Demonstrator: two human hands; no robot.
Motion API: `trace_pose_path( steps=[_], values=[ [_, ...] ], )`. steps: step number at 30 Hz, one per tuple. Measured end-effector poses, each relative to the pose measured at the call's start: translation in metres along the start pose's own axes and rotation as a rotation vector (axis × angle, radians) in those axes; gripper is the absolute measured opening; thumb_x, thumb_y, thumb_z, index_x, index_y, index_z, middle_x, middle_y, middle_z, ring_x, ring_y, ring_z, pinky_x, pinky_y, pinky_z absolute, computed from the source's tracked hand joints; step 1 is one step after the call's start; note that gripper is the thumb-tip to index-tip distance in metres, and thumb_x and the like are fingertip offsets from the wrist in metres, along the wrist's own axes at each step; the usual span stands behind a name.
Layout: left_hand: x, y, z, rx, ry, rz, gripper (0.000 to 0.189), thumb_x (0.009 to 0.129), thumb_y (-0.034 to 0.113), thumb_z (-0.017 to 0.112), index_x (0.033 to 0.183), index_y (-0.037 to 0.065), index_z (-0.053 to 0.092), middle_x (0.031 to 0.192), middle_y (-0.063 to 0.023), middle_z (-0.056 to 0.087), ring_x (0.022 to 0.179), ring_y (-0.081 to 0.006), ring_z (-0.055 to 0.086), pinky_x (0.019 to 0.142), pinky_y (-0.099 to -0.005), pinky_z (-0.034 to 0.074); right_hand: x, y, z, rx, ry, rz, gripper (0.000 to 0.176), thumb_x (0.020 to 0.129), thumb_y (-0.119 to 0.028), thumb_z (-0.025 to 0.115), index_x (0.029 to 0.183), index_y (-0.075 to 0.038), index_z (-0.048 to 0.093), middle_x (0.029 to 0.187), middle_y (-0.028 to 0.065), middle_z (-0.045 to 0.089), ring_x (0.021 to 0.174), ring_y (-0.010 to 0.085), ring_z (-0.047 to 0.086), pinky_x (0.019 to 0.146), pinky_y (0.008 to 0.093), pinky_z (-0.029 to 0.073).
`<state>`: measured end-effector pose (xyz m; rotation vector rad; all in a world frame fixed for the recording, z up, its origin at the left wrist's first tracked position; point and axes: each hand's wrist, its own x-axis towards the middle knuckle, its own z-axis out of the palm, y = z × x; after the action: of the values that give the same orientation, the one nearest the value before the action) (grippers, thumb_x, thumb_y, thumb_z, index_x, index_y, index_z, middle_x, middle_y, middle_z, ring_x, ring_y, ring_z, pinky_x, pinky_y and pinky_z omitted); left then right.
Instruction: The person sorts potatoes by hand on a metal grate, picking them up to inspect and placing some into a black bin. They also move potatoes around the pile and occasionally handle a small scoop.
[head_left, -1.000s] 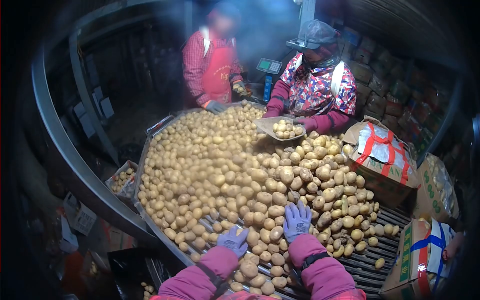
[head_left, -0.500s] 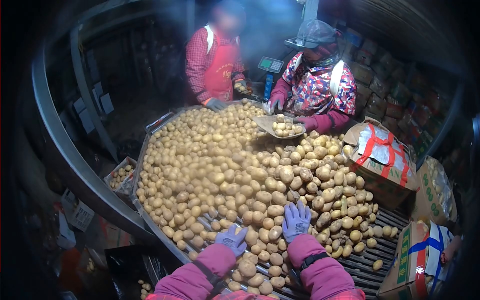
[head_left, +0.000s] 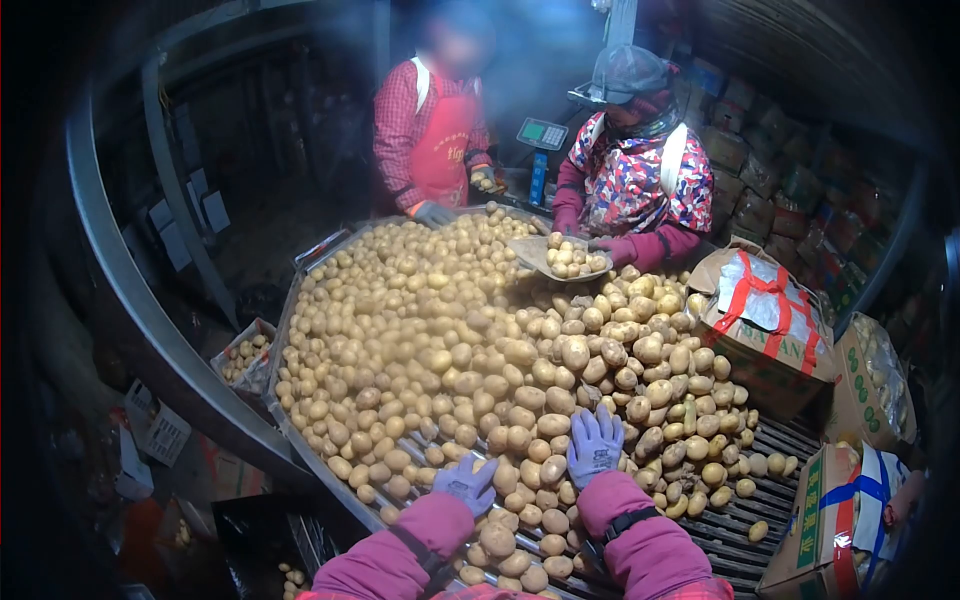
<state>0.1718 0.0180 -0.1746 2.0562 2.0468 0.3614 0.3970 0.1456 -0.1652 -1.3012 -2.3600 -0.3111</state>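
A big heap of potatoes [head_left: 400, 330] covers the slatted sorting table [head_left: 745, 535] in front of me. My left hand [head_left: 464, 484], in a purple glove, rests spread against potatoes at the near side. Further right, my right hand [head_left: 595, 446] wears a matching glove and lies on the pile with its fingers stretched forward. Neither hand grips a potato. Loose potatoes [head_left: 497, 538] lie between my forearms on the slats.
Across the table one co-worker [head_left: 640, 170] holds a scoop [head_left: 535, 254] of potatoes; another person [head_left: 430, 130] stands beside a scale [head_left: 542, 133]. Cardboard boxes [head_left: 765, 330] line the right edge. A curved metal rail [head_left: 150, 310] runs along the left.
Both my hands stay almost in place on the potatoes. The co-worker's right hand has moved off the scoop's near end and lower, partly out of sight.
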Motion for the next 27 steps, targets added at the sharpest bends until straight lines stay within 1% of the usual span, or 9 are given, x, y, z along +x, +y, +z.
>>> trace_pose_path(
  steps=[2,5,8,11,14,17,20,27],
  values=[
    [-0.001,0.0,0.004,0.001,0.04,0.005,0.053,0.082,0.04,0.056,0.133,0.028,0.047,0.128,-0.0167,0.048,0.095,-0.0341,0.059,0.081,-0.0474,0.047,0.0,0.0,0.0,-0.005,-0.005,0.0,0.052,0.078,-0.027,0.059,0.127,-0.01,0.053,0.133,0.0094,0.048,0.134,0.0335,0.032,0.111,0.0547,0.019],
    [-0.002,0.0,0.0,-0.012,0.016,-0.006,0.052,0.083,0.041,0.056,0.132,0.028,0.048,0.129,-0.0168,0.048,0.097,-0.0339,0.059,0.08,-0.0475,0.047,0.001,-0.002,-0.004,-0.004,-0.016,0.007,0.052,0.078,-0.027,0.059,0.127,-0.01,0.053,0.133,0.0092,0.047,0.134,0.0336,0.032,0.111,0.0544,0.019],
    [-0.007,0.001,0.0,0.0,0.068,-0.002,0.051,0.083,0.042,0.056,0.131,0.026,0.049,0.125,-0.0161,0.049,0.097,-0.0327,0.059,0.078,-0.0471,0.048,0.0,0.0,0.0,-0.009,-0.001,-0.002,0.052,0.077,-0.026,0.06,0.126,-0.01,0.053,0.133,0.009,0.047,0.134,0.0337,0.032,0.11,0.0541,0.019],
    [-0.009,-0.004,0.006,-0.061,0.092,0.029,0.05,0.083,0.044,0.055,0.129,0.022,0.051,0.118,-0.0143,0.052,0.095,-0.0312,0.058,0.077,-0.0461,0.048,0.0,0.0,0.001,-0.013,0.006,-0.009,0.052,0.077,-0.026,0.06,0.126,-0.01,0.053,0.133,0.009,0.047,0.134,0.0338,0.032,0.111,0.054,0.019],
    [-0.014,-0.002,0.004,-0.05,0.072,0.022,0.051,0.084,0.045,0.055,0.128,0.019,0.052,0.11,-0.0121,0.055,0.093,-0.0302,0.058,0.075,-0.0448,0.048,0.0,-0.001,0.001,-0.003,0.004,-0.003,0.052,0.077,-0.026,0.06,0.126,-0.01,0.053,0.132,0.0091,0.047,0.134,0.0338,0.032,0.111,0.0541,0.019],
    [-0.015,-0.002,0.003,-0.042,0.086,0.038,0.051,0.085,0.046,0.054,0.128,0.018,0.052,0.105,-0.0114,0.057,0.094,-0.0296,0.058,0.076,-0.0437,0.048,0.001,-0.003,-0.002,0.012,0.006,0.018,0.048,0.079,-0.024,0.059,0.125,-0.011,0.054,0.132,0.0086,0.049,0.132,0.0328,0.035,0.109,0.0551,0.022],
    [-0.014,-0.002,0.002,-0.04,0.021,0.013,0.052,0.085,0.046,0.053,0.128,0.018,0.051,0.104,-0.0118,0.057,0.094,-0.0294,0.058,0.076,-0.0431,0.048,0.0,-0.002,-0.002,0.001,0.001,0.012,0.048,0.079,-0.024,0.059,0.125,-0.011,0.054,0.132,0.0088,0.049,0.132,0.033,0.035,0.109,0.0554,0.022],
    [-0.014,-0.001,0.0,-0.04,0.04,0.029,0.052,0.085,0.047,0.053,0.128,0.018,0.051,0.103,-0.0116,0.058,0.094,-0.0297,0.057,0.076,-0.0426,0.048,0.0,-0.002,-0.002,0.026,0.005,0.015,0.047,0.08,-0.024,0.058,0.124,-0.011,0.055,0.132,0.0095,0.048,0.133,0.0332,0.034,0.11,0.0555,0.02]
  ],
)
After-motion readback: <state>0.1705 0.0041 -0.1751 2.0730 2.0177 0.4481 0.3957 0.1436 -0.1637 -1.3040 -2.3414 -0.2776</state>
